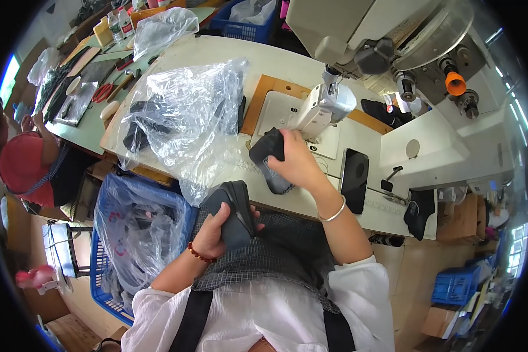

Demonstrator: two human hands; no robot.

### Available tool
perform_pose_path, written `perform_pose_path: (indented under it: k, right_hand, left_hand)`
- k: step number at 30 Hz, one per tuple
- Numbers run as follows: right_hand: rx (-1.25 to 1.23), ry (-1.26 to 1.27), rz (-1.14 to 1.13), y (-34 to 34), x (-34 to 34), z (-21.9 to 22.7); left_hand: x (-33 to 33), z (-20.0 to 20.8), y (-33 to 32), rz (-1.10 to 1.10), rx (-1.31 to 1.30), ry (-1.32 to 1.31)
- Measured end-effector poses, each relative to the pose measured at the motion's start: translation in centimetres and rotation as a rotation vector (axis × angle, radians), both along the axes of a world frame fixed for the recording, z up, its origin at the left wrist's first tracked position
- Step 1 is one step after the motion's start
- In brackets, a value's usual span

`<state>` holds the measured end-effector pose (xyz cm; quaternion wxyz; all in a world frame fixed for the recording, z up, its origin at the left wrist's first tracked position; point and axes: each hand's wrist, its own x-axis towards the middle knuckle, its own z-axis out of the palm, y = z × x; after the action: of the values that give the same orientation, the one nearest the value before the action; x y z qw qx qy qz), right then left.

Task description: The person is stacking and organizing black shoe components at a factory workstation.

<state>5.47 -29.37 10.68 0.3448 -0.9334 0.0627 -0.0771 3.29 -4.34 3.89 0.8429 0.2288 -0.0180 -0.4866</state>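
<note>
My left hand [214, 230], a beaded bracelet at its wrist, grips a stack of dark grey flat pieces [236, 202] with rounded ends, just off the table's near edge. Between the fingers and thumb of my right hand [299, 159] is a black padded piece [266, 154], shaped like a shoe tongue, with a small pale mark. That piece is beside the sewing machine's white bed, close to its needle arm [328, 108]. A clear plastic bag [188, 111] with black pieces in it lies to the left on the table. The underside of the held piece is hidden.
A black phone [355, 179] and a black fabric piece [419, 212] lie right of my right arm. A blue basket [102, 276] lined with clear plastic stands at my left. Red-handled scissors [102, 92] rest on the far-left table. Another person in red [26, 167] sits at left.
</note>
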Motion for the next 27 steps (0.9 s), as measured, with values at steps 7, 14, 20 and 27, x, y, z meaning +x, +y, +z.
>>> perform_pose_path:
  k: [7, 14, 20, 27]
  right_hand:
    - [-0.162, 0.033, 0.115, -0.5, 0.1, 1.0]
    - [-0.244, 0.075, 0.036, 1.5, -1.2, 1.9]
    - [0.453, -0.115, -0.063, 1.1, -2.3, -0.2]
    - [1.000, -0.026, -0.132, 0.6, -2.2, -1.9]
  left_hand:
    - [0.1, 0.1, -0.4, 0.028, 0.158, -0.040]
    - [-0.4, 0.2, -0.3, -0.013, 0.156, 0.042]
    - [-0.2, 1.6, -0.1, 0.054, 0.116, -0.093]
    - [5.1, 7.6, -1.8, 0.078, 0.221, -0.414]
